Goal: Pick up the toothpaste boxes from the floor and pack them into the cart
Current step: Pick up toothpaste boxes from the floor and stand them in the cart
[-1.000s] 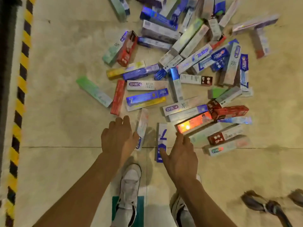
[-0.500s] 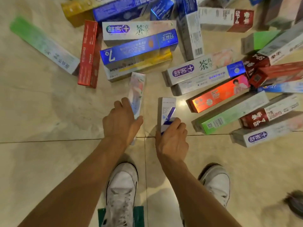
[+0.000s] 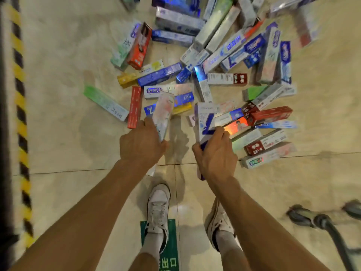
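Both bare forearms stretch from the bottom edge to mid-frame, backs of the hands toward the camera. The left hand (image 3: pixel 141 143) curls its fingers round the lower end of a pale pinkish toothpaste box (image 3: pixel 164 112) slanting up and right, and the right hand (image 3: pixel 215 153) grips a white-and-blue toothpaste box (image 3: pixel 204 122), thumb on its left edge and fingers over its right, the box nearly upright in the picture. The other toothpaste boxes (image 3: pixel 224 49) lie scattered and overlapping on the beige tiled floor (image 3: pixel 58 133) across the upper centre and upper right, and a blurred grey wheeled frame (image 3: pixel 320 222) shows at the lower right edge.
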Demonstrator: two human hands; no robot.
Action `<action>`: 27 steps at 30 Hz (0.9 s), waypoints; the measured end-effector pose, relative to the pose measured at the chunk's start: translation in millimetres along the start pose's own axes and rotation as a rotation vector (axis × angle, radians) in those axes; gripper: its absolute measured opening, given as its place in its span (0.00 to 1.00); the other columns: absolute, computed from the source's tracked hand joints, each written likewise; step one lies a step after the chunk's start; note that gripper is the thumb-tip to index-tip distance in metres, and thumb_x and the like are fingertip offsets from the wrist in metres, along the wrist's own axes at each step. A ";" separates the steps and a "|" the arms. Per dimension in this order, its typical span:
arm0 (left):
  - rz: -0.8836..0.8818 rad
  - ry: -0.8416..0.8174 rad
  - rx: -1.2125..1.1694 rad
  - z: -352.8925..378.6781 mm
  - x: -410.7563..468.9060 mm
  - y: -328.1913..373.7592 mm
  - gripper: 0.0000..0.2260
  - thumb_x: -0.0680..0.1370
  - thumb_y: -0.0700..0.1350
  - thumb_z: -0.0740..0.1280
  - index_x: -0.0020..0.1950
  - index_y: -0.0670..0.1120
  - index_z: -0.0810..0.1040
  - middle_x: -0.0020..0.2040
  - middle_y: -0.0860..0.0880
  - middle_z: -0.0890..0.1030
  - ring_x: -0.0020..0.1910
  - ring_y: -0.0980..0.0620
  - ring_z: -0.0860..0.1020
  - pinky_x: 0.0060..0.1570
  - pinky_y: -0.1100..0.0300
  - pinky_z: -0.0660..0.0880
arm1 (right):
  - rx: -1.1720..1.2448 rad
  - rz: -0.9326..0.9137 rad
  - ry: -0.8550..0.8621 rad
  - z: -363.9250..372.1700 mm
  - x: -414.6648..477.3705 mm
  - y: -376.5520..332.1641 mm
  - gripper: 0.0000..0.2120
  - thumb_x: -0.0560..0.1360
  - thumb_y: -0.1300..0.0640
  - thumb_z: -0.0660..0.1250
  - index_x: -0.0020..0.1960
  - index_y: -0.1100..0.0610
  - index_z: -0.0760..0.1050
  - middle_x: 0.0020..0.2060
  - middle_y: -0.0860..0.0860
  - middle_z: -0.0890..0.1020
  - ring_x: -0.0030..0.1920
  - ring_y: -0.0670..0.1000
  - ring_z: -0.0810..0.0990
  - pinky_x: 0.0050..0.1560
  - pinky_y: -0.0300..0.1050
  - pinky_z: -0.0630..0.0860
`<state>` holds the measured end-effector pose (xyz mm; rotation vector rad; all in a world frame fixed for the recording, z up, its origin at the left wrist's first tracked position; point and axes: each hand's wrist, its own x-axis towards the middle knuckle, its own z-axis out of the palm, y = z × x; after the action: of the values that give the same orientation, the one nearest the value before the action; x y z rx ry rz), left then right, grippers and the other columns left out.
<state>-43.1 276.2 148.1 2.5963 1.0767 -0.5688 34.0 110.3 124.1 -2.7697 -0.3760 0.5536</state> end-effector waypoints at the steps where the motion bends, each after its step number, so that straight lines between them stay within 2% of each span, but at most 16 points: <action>1: 0.012 0.018 0.001 -38.4 -11.9 7.4 0.28 0.72 0.59 0.70 0.63 0.44 0.69 0.54 0.45 0.77 0.49 0.40 0.80 0.41 0.52 0.66 | 0.002 -0.011 0.014 -39.9 -0.8 -12.6 0.26 0.74 0.43 0.70 0.64 0.57 0.67 0.55 0.54 0.74 0.55 0.57 0.76 0.39 0.48 0.68; 3: 0.044 0.063 0.023 -117.8 -35.5 24.1 0.27 0.73 0.61 0.69 0.61 0.43 0.69 0.54 0.45 0.77 0.50 0.40 0.79 0.41 0.52 0.67 | 0.032 -0.047 0.044 -121.7 -2.3 -39.2 0.26 0.73 0.43 0.71 0.63 0.57 0.68 0.55 0.54 0.75 0.54 0.59 0.76 0.39 0.48 0.67; 8: 0.048 0.162 -0.012 -317.3 -103.2 68.9 0.32 0.72 0.65 0.68 0.66 0.45 0.69 0.57 0.43 0.77 0.54 0.39 0.79 0.46 0.50 0.73 | 0.066 -0.131 0.126 -325.8 -28.8 -100.4 0.26 0.72 0.42 0.71 0.61 0.57 0.67 0.54 0.54 0.75 0.53 0.61 0.77 0.39 0.51 0.70; 11: 0.073 0.233 0.034 -423.3 -146.7 97.0 0.31 0.73 0.66 0.67 0.65 0.45 0.70 0.58 0.44 0.77 0.53 0.40 0.80 0.48 0.52 0.74 | 0.070 -0.123 0.156 -437.1 -58.6 -127.1 0.27 0.73 0.39 0.69 0.62 0.56 0.67 0.55 0.53 0.76 0.54 0.59 0.78 0.41 0.51 0.72; 15: 0.183 0.237 0.081 -535.1 -198.5 142.2 0.31 0.73 0.65 0.66 0.66 0.44 0.70 0.59 0.43 0.77 0.54 0.41 0.79 0.47 0.52 0.73 | 0.075 -0.084 0.210 -560.8 -105.7 -137.4 0.26 0.73 0.37 0.67 0.61 0.54 0.67 0.56 0.51 0.76 0.52 0.57 0.80 0.41 0.49 0.72; 17: 0.285 0.238 0.082 -576.7 -224.3 170.5 0.28 0.72 0.66 0.66 0.61 0.45 0.72 0.56 0.44 0.78 0.52 0.41 0.79 0.46 0.52 0.73 | 0.081 -0.034 0.259 -611.7 -135.0 -130.2 0.27 0.73 0.34 0.66 0.59 0.53 0.67 0.55 0.51 0.76 0.50 0.57 0.80 0.43 0.52 0.77; 21: 0.544 0.232 0.112 -627.1 -279.7 250.1 0.31 0.68 0.69 0.65 0.59 0.47 0.74 0.53 0.45 0.79 0.50 0.42 0.80 0.46 0.51 0.78 | 0.104 0.190 0.368 -686.0 -200.6 -85.9 0.28 0.73 0.33 0.65 0.60 0.54 0.66 0.54 0.52 0.76 0.49 0.58 0.80 0.46 0.55 0.79; 25: 0.816 0.225 0.237 -634.2 -350.0 336.1 0.31 0.69 0.69 0.68 0.58 0.45 0.72 0.52 0.44 0.78 0.51 0.41 0.79 0.42 0.54 0.71 | 0.188 0.461 0.446 -728.5 -275.5 -20.6 0.29 0.71 0.34 0.68 0.61 0.53 0.66 0.55 0.53 0.77 0.51 0.57 0.80 0.49 0.55 0.79; 27: 0.904 0.192 0.287 -628.5 -383.6 367.4 0.30 0.70 0.68 0.68 0.57 0.45 0.71 0.49 0.44 0.76 0.48 0.42 0.77 0.42 0.55 0.69 | 0.213 0.557 0.481 -741.0 -312.1 8.1 0.30 0.71 0.35 0.68 0.63 0.53 0.67 0.56 0.53 0.78 0.52 0.57 0.80 0.49 0.53 0.78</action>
<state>131.6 34.6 915.1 3.0263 -0.2284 -0.2539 59.3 -163.3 879.7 -2.6577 0.5393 0.0155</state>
